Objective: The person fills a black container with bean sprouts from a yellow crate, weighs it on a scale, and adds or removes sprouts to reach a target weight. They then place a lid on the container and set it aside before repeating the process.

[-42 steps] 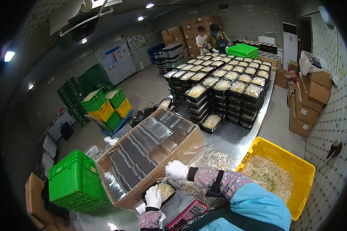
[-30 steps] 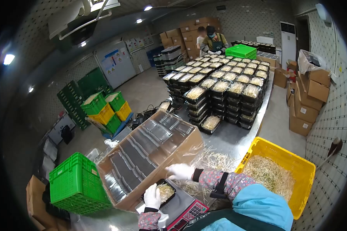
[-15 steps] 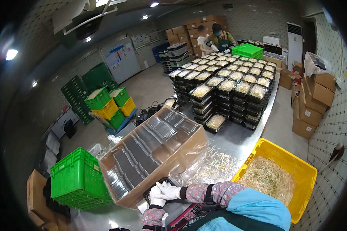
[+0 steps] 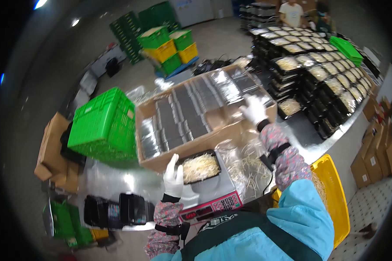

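Note:
My left hand (image 4: pixel 174 179), in a white glove, is at the left edge of a black tray (image 4: pixel 220 172) with its fingers stretched out. Pale bean sprouts (image 4: pixel 199 168) fill that tray, which sits on a scale (image 4: pixel 226 188) with a red keypad panel. Over the right end of a large cardboard box (image 4: pixel 235 130), my gloved right hand (image 4: pixel 253 111) reaches in with its fingers apart, slightly smeared by motion. Stacks of clear plastic lids (image 4: pixel 185 115) are packed in rows inside the box. Near the right hand, part of the box's bottom shows.
Loose sprouts (image 4: pixel 253 163) lie right of the scale, beside a yellow crate (image 4: pixel 335 204). Left of the box is a green crate (image 4: pixel 102 126); black trays (image 4: pixel 133 209) lie at the near edge. Stacked filled packs (image 4: pixel 320 71) cover the far right table, with two people (image 4: pixel 292 13) behind.
My right hand has left the tray and moved up and right into the box. My left hand stays beside the tray, whose sprouts now show. The camera view has swung down and left.

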